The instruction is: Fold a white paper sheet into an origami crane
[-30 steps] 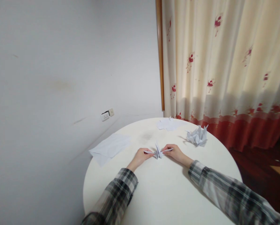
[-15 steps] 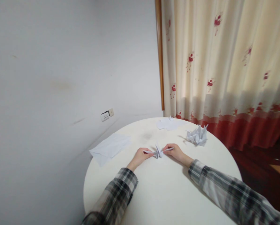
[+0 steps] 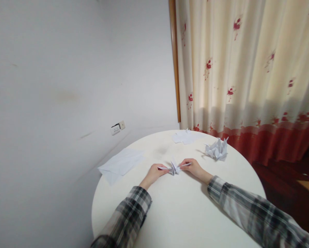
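A small white folded paper crane (image 3: pixel 174 167) sits on the round white table (image 3: pixel 180 210) between my two hands. My left hand (image 3: pixel 156 172) pinches its left wing tip, fingers closed. Its right wing tip is pinched by my right hand (image 3: pixel 194 167), fingers closed too. Both hands rest on the tabletop, and both arms wear plaid sleeves.
A pile of finished white paper cranes (image 3: pixel 217 150) lies at the right back of the table. Flat white sheets (image 3: pixel 120 163) lie at the left edge, and more paper (image 3: pixel 185 136) at the far edge. Behind stand a white wall and a flowered curtain (image 3: pixel 247 75).
The view has shifted slightly. My hands and the crane stay in the same place.
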Motion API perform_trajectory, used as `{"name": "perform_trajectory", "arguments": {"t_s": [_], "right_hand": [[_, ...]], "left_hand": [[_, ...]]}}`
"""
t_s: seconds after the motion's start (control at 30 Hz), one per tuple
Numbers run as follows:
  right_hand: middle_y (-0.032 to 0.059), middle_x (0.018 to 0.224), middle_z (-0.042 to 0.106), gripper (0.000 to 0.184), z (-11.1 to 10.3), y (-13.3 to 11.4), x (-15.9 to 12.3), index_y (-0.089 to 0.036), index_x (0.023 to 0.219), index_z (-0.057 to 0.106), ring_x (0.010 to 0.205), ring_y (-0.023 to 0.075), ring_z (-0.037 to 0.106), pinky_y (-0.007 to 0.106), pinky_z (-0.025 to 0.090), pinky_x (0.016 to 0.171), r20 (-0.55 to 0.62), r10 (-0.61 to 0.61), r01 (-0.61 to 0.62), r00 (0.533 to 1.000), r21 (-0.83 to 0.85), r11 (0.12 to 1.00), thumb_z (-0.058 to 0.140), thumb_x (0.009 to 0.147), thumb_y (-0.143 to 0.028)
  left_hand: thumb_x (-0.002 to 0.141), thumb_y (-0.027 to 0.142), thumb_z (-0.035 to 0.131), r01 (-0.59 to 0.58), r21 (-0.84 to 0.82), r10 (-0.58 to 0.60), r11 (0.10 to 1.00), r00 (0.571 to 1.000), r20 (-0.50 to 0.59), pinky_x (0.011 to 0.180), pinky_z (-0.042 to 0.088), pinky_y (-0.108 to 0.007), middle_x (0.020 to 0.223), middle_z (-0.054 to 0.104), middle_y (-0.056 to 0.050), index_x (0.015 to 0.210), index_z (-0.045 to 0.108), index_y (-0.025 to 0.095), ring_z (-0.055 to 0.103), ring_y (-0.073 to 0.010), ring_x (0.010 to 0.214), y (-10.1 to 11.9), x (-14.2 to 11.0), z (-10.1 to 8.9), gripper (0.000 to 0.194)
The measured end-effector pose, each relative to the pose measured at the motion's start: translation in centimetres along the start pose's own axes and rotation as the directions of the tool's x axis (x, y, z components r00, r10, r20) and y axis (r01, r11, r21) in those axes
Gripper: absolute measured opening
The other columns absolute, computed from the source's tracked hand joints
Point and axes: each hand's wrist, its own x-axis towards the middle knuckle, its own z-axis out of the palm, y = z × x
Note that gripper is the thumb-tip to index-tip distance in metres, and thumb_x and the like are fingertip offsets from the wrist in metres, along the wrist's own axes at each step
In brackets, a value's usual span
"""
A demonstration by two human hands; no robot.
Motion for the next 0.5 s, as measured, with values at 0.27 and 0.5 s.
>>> {"name": "perform_trajectory", "arguments": {"t_s": [0.27,0.5], "right_hand": [[0.0023,0.059,0.062,0.022,0.1,0.29,0.19,-0.013,0.061,0.062,0.056,0.0132,0.052,0.024,0.038,0.056,-0.005,0.042,-0.042,0.999,0.088,0.995,0.068,0.054,-0.033],[0.0012,0.057,0.061,0.019,0.09,0.18,0.15,-0.014,0.059,0.062,0.055,0.013,0.051,0.024,0.037,0.056,-0.013,0.058,-0.055,0.998,0.146,0.988,0.069,0.052,-0.031]], "left_hand": [[0.059,0.039,0.065,-0.002,0.01,0.002,1.0,1.0,0.001,0.05,0.033,-0.021,0.057,0.06,-0.003,0.067,0.066,0.01,0.05,-0.0133,0.052,-0.45,0.15,0.01,0.03],[0.059,0.038,0.065,0.014,-0.005,-0.014,1.0,1.0,-0.008,0.049,0.032,-0.022,0.055,0.059,-0.002,0.067,0.067,0.011,0.049,-0.0133,0.05,-0.5,0.13,0.02,0.028]]}}
